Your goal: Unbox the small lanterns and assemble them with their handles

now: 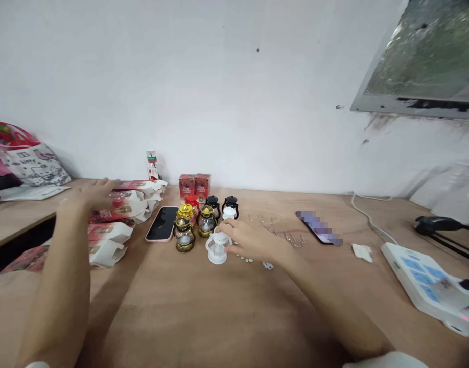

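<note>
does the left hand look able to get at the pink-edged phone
Probably yes: the phone lies uncovered, and only low red-and-white cartons lie between it and the left hand.

You had bare desk (173, 317) to pass over between your left forearm (66, 276) and right forearm (319, 286), toward the near edge. Farther in, the clustered lanterns (207, 224) blocked you, with two red boxes (195, 187) behind them toward the far edge. Red-and-white cartons (119, 207) crowded the left side; the power strip (414, 281) and its white cable (368, 220) obstructed the right.
</note>
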Available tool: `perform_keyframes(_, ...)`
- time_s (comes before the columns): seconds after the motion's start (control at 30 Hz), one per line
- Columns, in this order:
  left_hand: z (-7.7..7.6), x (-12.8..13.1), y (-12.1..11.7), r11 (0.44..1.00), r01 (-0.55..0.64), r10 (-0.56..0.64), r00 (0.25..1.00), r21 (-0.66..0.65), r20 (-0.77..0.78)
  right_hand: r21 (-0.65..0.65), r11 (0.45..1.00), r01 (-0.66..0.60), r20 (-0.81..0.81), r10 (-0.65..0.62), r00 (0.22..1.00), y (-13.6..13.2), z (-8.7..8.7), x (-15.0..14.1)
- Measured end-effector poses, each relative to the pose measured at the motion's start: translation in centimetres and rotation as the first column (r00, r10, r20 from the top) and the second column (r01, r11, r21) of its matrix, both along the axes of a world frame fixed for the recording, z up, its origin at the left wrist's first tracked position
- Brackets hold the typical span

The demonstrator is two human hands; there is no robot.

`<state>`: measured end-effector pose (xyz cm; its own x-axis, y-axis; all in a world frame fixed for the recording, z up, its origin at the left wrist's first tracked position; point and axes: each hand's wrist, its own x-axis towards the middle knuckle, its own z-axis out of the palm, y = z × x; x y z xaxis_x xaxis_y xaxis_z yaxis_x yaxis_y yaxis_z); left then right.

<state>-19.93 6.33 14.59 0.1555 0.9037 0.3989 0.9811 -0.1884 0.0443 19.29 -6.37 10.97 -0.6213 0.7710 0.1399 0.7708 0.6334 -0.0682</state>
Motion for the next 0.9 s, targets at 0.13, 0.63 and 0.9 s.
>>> perform_keyframes(0.13,3.6,5.0,-4.4,0.999,-0.015,0.011,0.990,-0.031,-0.138,-0.035,0.999,0.034,0.023,-0.033,0.999,0.0,0.2,-0.5)
perform_keyframes(0.63,-0.6,21.5,-10.2,0.594,0.803,-0.646,0.510,-0.046,0.567,0.261,0.954,0.149,-0.880,0.172,0.444,0.1,1.8,2.0)
perform_keyframes(0.9,-0.6,21.7,-10.2,0.787,0.597,-0.535,0.532,0.156,0.656,0.705,0.635,0.317,-0.577,0.252,0.777,0.2,0.8,0.4)
